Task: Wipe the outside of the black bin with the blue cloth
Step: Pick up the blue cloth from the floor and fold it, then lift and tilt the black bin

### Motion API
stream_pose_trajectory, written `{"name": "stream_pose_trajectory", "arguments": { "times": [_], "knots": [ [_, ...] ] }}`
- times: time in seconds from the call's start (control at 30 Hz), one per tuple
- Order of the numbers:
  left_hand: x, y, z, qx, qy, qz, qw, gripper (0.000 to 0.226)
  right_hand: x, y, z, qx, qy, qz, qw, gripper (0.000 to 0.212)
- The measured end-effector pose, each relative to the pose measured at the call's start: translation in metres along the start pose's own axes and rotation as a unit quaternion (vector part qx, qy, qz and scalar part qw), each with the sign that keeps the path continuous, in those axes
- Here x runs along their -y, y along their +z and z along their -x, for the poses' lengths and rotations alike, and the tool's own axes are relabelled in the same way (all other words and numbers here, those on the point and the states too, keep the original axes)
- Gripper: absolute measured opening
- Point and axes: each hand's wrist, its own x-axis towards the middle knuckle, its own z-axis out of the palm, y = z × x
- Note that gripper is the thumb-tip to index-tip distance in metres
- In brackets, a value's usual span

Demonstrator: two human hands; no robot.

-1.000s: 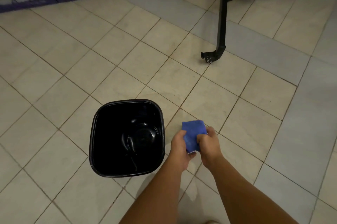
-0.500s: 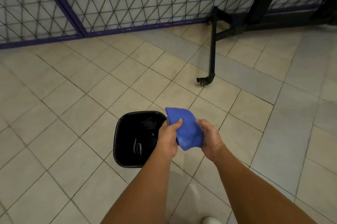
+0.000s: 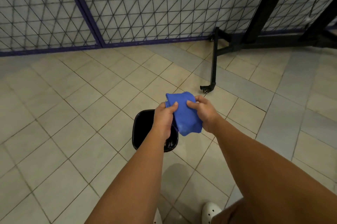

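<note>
The blue cloth (image 3: 184, 114) hangs between both hands in mid-air above the floor. My left hand (image 3: 164, 116) pinches its left edge with the thumb on top. My right hand (image 3: 203, 112) grips its right side, fingers curled round the fabric. The black bin (image 3: 141, 132) stands upright on the tiled floor below and behind my hands. Its opening faces up, and my left forearm and the cloth hide much of it. Neither hand touches the bin.
A black metal frame leg with a caster (image 3: 209, 85) stands on the floor to the upper right. A purple-framed wire mesh fence (image 3: 127, 14) runs along the back. My white shoe (image 3: 211, 211) is at the bottom edge. Beige tiles (image 3: 63, 123) surround the bin.
The view has tilted up and pulled back, so the bin looks smaller and lower. Both hands have lifted the cloth and spread it from a small folded pad into a larger piece.
</note>
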Motion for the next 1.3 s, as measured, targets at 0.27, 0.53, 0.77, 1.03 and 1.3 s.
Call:
{"name": "stream_pose_trajectory", "arguments": {
  "times": [0.27, 0.53, 0.77, 1.03, 1.3],
  "knots": [
    [-0.020, -0.005, 0.031, -0.046, 0.030, 0.030, 0.998, 0.032, 0.028, 0.012, 0.033, 0.056, -0.018, -0.034, 0.998, 0.018],
    [0.003, 0.028, 0.045, -0.152, 0.043, -0.076, 0.984, 0.020, 0.014, -0.006, 0.042, 0.088, 0.007, -0.106, 0.990, 0.018],
    [0.012, 0.038, 0.029, -0.139, 0.064, -0.095, 0.984, 0.027, 0.007, -0.014, 0.030, 0.099, 0.024, -0.176, 0.979, 0.008],
    [0.033, 0.021, -0.034, -0.185, 0.055, -0.132, 0.972, 0.011, -0.023, -0.004, -0.015, 0.047, 0.065, -0.266, 0.961, 0.023],
    [0.101, 0.003, -0.093, -0.187, -0.026, -0.386, 0.903, 0.028, -0.076, -0.045, -0.055, 0.015, 0.060, -0.278, 0.959, 0.028]
  ]
}}
